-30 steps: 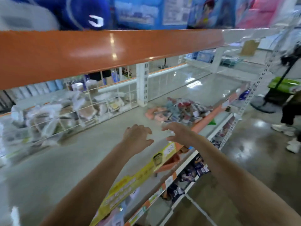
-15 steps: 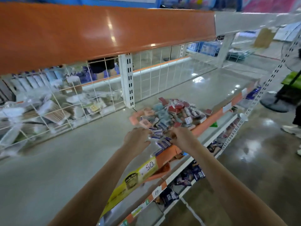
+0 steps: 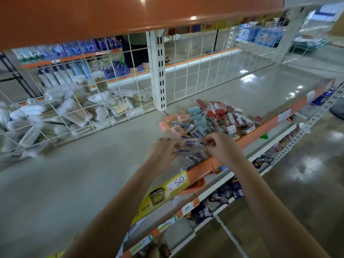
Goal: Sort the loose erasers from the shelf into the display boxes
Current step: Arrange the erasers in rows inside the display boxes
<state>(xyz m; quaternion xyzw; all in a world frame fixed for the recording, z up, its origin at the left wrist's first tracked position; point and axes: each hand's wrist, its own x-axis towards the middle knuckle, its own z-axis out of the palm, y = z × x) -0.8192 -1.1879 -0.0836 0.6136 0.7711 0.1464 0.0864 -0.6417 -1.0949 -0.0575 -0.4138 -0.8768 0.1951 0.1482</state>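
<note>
Both hands are close together at the near edge of the pile of erasers (image 3: 208,123), the left hand (image 3: 163,151) and right hand (image 3: 221,146) each pinching small purple-striped ones, so pick one kind at a time off the grey shelf (image 3: 74,183) in this big store.

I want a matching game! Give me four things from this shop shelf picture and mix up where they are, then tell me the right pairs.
Things:
1. pile of erasers
2. yellow price tag
3. packs of cotton swabs
4. orange beam

Places:
A. behind the wire grid, on the left
B. across the top of the picture
C. on the shelf, just beyond the two hands
D. on the shelf's front edge, under the left arm

Pairs: 1-C, 2-D, 3-A, 4-B
</note>
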